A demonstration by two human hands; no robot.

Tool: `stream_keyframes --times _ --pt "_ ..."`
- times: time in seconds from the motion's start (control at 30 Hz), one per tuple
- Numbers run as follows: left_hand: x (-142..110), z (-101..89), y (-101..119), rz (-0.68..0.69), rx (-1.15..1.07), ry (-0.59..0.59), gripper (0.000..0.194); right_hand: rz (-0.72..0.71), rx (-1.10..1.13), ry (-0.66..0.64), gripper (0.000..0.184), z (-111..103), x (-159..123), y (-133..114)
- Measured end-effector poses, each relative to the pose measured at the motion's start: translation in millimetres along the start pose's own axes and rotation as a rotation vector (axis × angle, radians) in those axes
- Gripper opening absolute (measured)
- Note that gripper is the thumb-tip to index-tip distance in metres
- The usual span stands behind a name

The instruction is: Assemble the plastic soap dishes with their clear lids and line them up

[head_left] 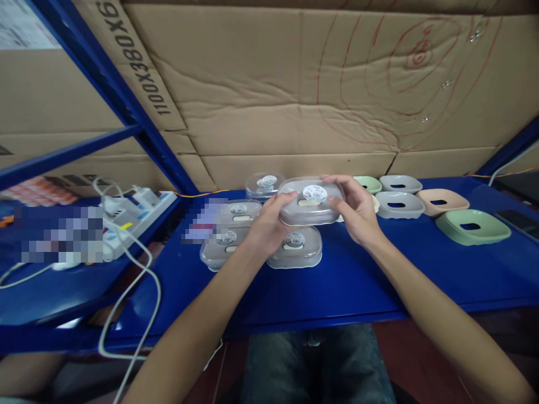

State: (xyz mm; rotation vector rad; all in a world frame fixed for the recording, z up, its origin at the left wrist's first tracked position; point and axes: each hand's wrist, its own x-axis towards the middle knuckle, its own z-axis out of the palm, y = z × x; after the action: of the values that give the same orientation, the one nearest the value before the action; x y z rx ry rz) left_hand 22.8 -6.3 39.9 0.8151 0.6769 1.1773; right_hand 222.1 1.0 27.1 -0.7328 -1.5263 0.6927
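Both my hands hold one grey soap dish with a clear lid (pixel 310 203) a little above the blue shelf (pixel 345 280). A round white sticker sits on top of its lid. My left hand (pixel 269 221) grips its left end, fingers curled round the edge. My right hand (pixel 353 209) grips its right end, thumb on the lid. Just below it lies another lidded dish (pixel 295 248), with more lidded dishes (pixel 229 235) to the left and one (pixel 263 185) behind.
Open dishes without lids stand to the right: grey ones (pixel 399 203), a pale green one (pixel 368 183), a peach one (pixel 442 201) and a larger green one (pixel 474 226). A white power strip with cables (pixel 135 210) lies at the left. Cardboard (pixel 295 84) forms the back wall.
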Motion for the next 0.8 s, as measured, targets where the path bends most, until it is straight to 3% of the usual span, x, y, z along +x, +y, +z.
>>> stream_keyframes --times 0.13,0.27,0.5,0.8 --pt "1 -1.1 -2 0.063 0.049 -0.011 0.045 0.224 0.083 0.088 0.050 4 2 0" --pt "0 -3.1 -1 0.124 0.115 -0.063 0.047 0.504 0.272 0.002 0.057 1 5 -7" --pt "-1 -4.6 3 0.114 0.159 -0.091 0.046 0.547 0.338 -0.025 0.062 -7 6 -13" --pt "1 -1.7 1 0.127 0.191 -0.026 0.047 0.622 0.345 -0.026 0.063 -9 8 -9"
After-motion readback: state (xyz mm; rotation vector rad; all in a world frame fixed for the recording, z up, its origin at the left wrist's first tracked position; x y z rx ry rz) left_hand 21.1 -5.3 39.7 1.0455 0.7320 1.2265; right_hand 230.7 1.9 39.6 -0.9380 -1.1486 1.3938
